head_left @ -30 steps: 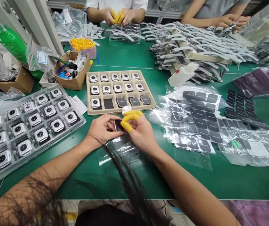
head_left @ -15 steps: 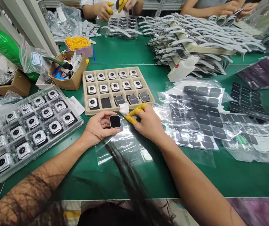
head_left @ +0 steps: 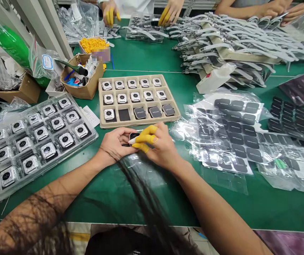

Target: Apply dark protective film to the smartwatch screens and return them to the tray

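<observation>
My left hand point(head_left: 114, 144) grips a small smartwatch point(head_left: 134, 135) by its edges, its dark screen facing up. Yellow finger cots cover fingers of my right hand point(head_left: 160, 144), which pinches a white cloth point(head_left: 132, 141) against the watch. My fingers hide most of both. Just beyond my hands lies a beige tray point(head_left: 141, 123) of watches. Most rest with their round sensors up; several in the front row carry dark square covers, and one front compartment shows only a black pad. Clear plastic film point(head_left: 141, 170) lies under my hands.
A clear tray point(head_left: 88, 141) of watches sits at left. Behind it stand a cardboard box point(head_left: 88, 85) of small items and yellow finger cots point(head_left: 94, 45). Dark sticker sheets point(head_left: 234, 136), a white bottle point(head_left: 215, 78) and heaped grey straps point(head_left: 228, 46) occupy the right. A co-worker's hands point(head_left: 171, 10) are opposite.
My right hand has moved left with the cloth onto the watch in my left hand. The co-worker's hands opposite have moved apart. The view has shifted slightly.
</observation>
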The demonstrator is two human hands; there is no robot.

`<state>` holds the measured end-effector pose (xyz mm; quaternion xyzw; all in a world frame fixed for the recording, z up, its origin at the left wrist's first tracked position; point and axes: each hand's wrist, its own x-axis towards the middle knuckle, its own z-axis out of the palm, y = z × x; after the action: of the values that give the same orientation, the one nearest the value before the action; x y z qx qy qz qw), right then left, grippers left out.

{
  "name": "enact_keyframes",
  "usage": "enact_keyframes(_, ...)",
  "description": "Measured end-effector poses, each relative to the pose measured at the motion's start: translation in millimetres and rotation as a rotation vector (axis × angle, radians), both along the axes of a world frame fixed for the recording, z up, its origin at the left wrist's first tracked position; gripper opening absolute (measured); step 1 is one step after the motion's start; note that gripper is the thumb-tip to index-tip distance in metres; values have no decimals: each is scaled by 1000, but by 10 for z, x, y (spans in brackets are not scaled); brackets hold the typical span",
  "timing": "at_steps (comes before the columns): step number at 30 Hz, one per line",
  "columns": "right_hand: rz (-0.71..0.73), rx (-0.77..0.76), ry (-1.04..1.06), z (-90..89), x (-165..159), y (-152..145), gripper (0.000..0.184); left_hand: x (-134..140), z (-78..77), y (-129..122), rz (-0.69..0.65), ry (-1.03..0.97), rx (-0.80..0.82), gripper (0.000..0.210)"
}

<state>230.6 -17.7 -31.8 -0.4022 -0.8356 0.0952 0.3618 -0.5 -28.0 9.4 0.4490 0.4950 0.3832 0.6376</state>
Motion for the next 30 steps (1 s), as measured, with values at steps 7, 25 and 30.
enact_keyframes(7,-45,-217,-40,130,-128,-29,13,14,-1,2,34,18,13,58)
enact_keyframes(25,-198,-374,-8,80,78,-92,34,-26,7,54,195,-145,-36,82)
enact_keyframes(30,-223,-392,9,84,-7,-120,30,-23,13,41,187,-149,-32,80)
